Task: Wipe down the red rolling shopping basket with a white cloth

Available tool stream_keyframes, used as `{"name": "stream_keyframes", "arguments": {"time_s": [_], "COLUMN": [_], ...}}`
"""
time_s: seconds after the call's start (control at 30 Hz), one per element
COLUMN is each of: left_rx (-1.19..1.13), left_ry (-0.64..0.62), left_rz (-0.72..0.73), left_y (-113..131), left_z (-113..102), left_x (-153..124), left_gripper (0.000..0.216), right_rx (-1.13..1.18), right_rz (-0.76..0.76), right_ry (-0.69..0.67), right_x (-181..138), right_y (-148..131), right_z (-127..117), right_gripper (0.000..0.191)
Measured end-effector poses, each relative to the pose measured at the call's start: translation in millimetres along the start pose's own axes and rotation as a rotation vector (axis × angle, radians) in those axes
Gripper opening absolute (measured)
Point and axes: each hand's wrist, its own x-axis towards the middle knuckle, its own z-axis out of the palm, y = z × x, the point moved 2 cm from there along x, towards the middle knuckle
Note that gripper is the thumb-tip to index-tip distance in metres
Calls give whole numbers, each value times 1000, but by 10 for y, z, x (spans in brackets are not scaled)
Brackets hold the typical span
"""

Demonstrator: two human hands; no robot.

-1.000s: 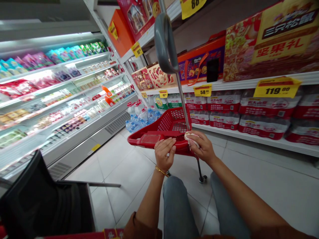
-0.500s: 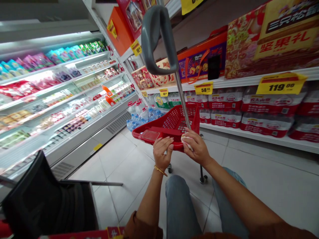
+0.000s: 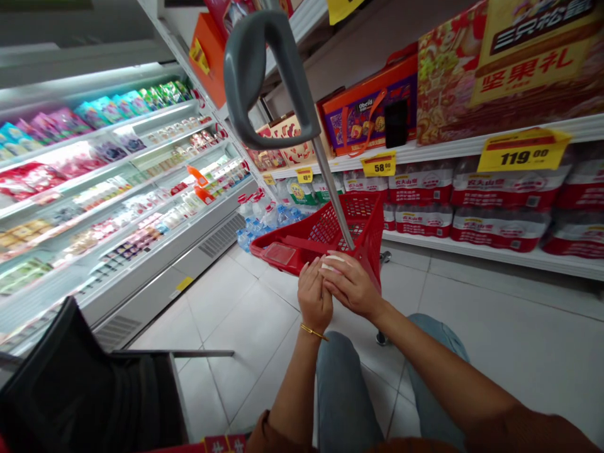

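Observation:
A red plastic shopping basket (image 3: 283, 246) on wheels, with a grey loop handle (image 3: 245, 82) on a metal pole (image 3: 330, 182), stands right in front of my knees. My left hand (image 3: 315, 299), with a gold bangle at the wrist, is closed over the basket's near rim. Pressed against it from the right is my right hand (image 3: 352, 284), its fingers curled around a folded white cloth (image 3: 333, 262) at the same rim. Most of the cloth is hidden in the palm, and the rim under both hands is covered.
On the left runs a lit refrigerated display (image 3: 141, 189) of packaged food. Shelves on the right carry gift boxes (image 3: 509, 75), a black phone-like slab (image 3: 396, 124) and bottled water packs (image 3: 500, 220). A black chair (image 3: 51, 377) stands close at lower left.
My right hand has moved left, with the white cloth, until it meets my left hand. The handle has shifted left in view, and the basket has turned slightly.

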Motion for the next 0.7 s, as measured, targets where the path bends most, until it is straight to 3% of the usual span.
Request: {"name": "stream_keyframes", "arguments": {"time_s": [0.37, 0.53, 0.7], "left_rx": [-88, -126, -144], "left_ry": [-8, -17, 18], "left_rz": [-29, -56, -80], "left_y": [-81, -93, -104], "left_z": [-16, -16, 13], "left_x": [36, 75, 89], "left_gripper": [28, 26, 22], "right_rx": [4, -24, -102], "right_rz": [-72, -8, 113], "right_ry": [21, 15, 114], "right_x": [-79, -160, -238], "right_y": [136, 244, 420], "right_z": [38, 30, -24], "right_gripper": [36, 33, 32]}}
